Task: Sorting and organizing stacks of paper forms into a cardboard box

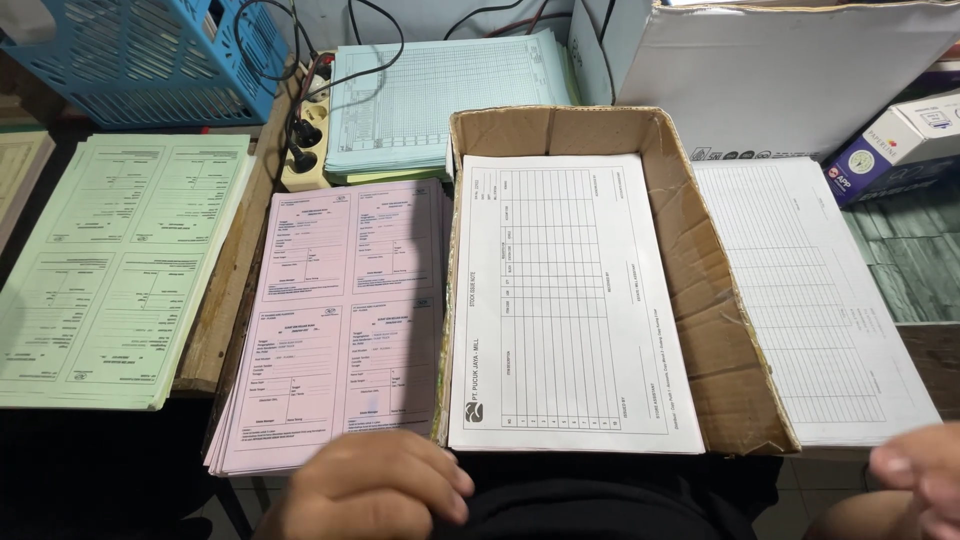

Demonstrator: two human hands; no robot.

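A: Nearest first. Our left hand lies knuckles up at the bottom edge, fingers curled loosely together, holding nothing. Its fingertips sit on or just over the near edge of the pink forms; we cannot tell whether they press the paper.

B: And our right hand?

A: Only the fingers show, at the lower right corner, blurred. It looks empty and partly spread, near the corner of the white sheets, but we cannot tell if it touches them.

B: Noted. The pink forms are a fanned stack, edges stepped at the left. We judge that fanning makes single sheets easier to lift.

A: Agreed. Just beside them, the box, a shallow cardboard tray with a torn right wall, holds 1 pile of white ruled forms, lying flat against the left wall. The walls likely keep that pile square.

B: So 3 piles side by side within reach: pink, boxed white, loose white at right. The layout reads as sorted by kind.

A: Off to the left, the green forms sit on a separate wooden board, well apart from the hands.

B: Farther back?

A: Blue forms behind the pink ones, a power strip with black plugs at their left, a blue basket at the far left, and a big white carton behind the box. A small paper pack sits at the far right.
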